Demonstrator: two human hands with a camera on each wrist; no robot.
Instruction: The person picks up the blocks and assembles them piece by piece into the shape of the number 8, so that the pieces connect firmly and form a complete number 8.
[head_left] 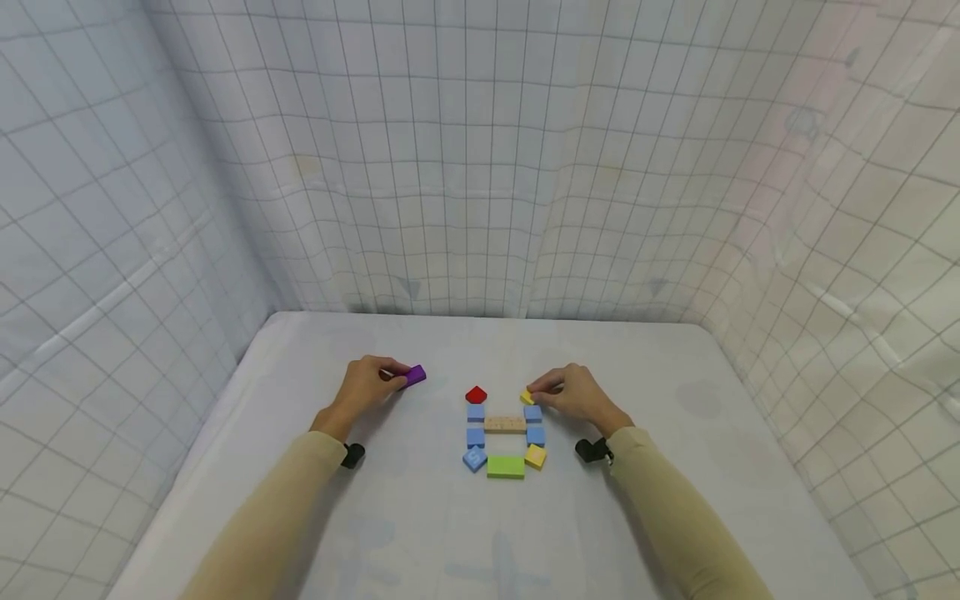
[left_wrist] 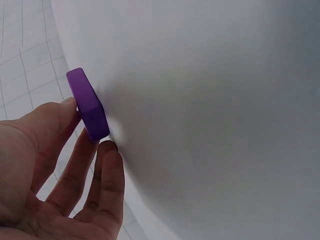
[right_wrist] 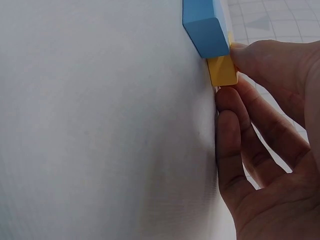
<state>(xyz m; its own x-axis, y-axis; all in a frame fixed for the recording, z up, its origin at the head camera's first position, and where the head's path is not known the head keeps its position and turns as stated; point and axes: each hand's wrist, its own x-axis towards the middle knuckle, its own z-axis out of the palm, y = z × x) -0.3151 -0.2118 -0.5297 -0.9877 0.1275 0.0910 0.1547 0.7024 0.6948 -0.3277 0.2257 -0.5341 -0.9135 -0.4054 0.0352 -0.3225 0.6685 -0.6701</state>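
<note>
My left hand [head_left: 367, 385] pinches a purple block [head_left: 416, 376] between thumb and fingertips, to the left of the block arrangement. In the left wrist view the purple block [left_wrist: 89, 106] is tilted, its narrow side toward the camera. On the other side, my right hand [head_left: 573, 393] pinches a small yellow block [head_left: 527, 397] just behind the upper right blue block [head_left: 532, 414]. The right wrist view has this yellow block [right_wrist: 223, 70] between thumb and fingers, close beside the blue block [right_wrist: 205, 30]. A red block [head_left: 476, 395] lies at the upper left of the arrangement.
A wooden block [head_left: 505, 425] lies between two columns of blue blocks [head_left: 476, 437]. In front are a green block [head_left: 506, 467], a turned light-blue block [head_left: 475, 458] and another yellow block [head_left: 536, 456]. White gridded curtains [head_left: 480, 167] surround the white table [head_left: 420, 533].
</note>
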